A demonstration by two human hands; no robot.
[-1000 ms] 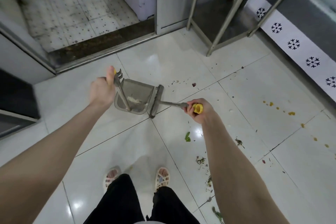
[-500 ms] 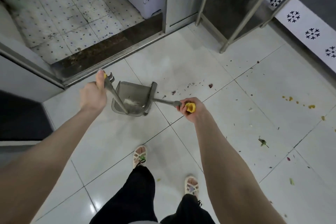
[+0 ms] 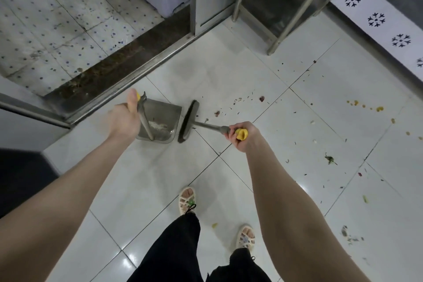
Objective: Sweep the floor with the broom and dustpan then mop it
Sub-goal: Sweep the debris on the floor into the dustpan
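Tiled floor (image 3: 229, 71) | left hand (image 3: 122, 121) hides dustpan (image 3: 164, 112) handle-top | broom (image 3: 188, 121) just beside

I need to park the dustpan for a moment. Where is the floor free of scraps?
Bare white tile lies between the grey dustpan and the beige sandal, and between the steel door track and the dark broom head. Right of the broom, crumbs and yellow bits crowd the floor.

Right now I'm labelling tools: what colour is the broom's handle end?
Yellow handle end; head view.
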